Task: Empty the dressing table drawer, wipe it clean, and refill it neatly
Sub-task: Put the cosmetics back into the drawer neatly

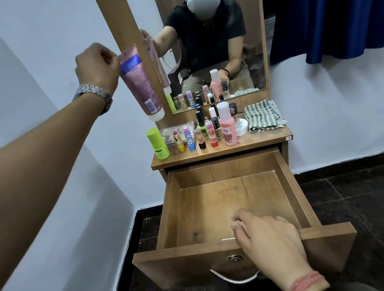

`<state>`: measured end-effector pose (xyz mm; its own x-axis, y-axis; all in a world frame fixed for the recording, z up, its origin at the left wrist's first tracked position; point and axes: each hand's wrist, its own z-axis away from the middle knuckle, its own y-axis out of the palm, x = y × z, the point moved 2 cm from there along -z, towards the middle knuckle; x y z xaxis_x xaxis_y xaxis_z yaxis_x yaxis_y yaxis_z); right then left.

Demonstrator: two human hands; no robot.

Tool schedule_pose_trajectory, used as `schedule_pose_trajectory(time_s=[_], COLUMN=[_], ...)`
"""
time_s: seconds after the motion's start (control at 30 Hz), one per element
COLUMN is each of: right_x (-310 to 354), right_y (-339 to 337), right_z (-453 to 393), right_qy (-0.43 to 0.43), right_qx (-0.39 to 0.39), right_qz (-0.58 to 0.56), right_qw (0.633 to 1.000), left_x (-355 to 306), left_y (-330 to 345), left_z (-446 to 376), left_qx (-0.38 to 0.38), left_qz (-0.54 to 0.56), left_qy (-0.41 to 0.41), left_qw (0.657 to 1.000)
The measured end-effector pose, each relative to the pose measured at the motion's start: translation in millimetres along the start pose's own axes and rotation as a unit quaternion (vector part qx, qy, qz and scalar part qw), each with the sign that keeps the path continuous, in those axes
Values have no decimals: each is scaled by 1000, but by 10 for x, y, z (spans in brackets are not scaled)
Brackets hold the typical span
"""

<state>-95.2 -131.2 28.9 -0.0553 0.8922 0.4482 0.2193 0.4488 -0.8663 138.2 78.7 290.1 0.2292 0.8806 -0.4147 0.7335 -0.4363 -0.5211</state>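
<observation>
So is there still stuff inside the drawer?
No, the drawer shows only its bare wooden bottom, while the bottles and lipsticks stand on the tabletop above it.

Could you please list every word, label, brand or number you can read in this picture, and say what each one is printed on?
None can be read with confidence.
Pink plastic tube held by the left hand: blue label band and barcode, print blurred.
Pink bottle with white cap: label text too small.
Lime green stick container: dark print near its base, illegible.
White round jar: faint lettering, unreadable.
Lime green nail polish bottle: dark marking, unreadable.
</observation>
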Motion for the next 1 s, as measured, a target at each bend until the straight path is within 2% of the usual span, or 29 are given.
schedule_pose_trajectory(time_s=[0.07,0.17,0.27,0.4,0.53,0.73,0.87,0.93,1.0], right_x=[6,84,209,301,257,77,-4,-57,-109], right_y=[-52,-171,-295,-395,-366,-317,-320,-297,-277], right_z=[-10,-15,16,59,46,-26,-43,-89,-137], right_qy=[8,8,-18,-10,-4,16,46,62,78], right_qx=[-4,-41,-99,-167,-186,-197,-192,-180,-171], right_qz=[-80,-259,-328,-340,-351,-420,-448,-461,-466], right_qw=[997,965,939,926,918,886,872,867,865], left_x=[-146,-394,-614,-770,-821,-770,-417,-225,-83], left_y=[-231,-534,-717,-772,-690,-529,-180,117,423], left_z=[68,360,832,1474,1848,1715,1070,757,553], left_qx=[-2,17,68,172,264,339,320,335,364], left_qz=[20,45,80,150,217,266,191,98,-4], left_qy=[60,147,202,176,106,95,45,32,31], left_qw=[998,988,974,958,934,897,927,936,931])
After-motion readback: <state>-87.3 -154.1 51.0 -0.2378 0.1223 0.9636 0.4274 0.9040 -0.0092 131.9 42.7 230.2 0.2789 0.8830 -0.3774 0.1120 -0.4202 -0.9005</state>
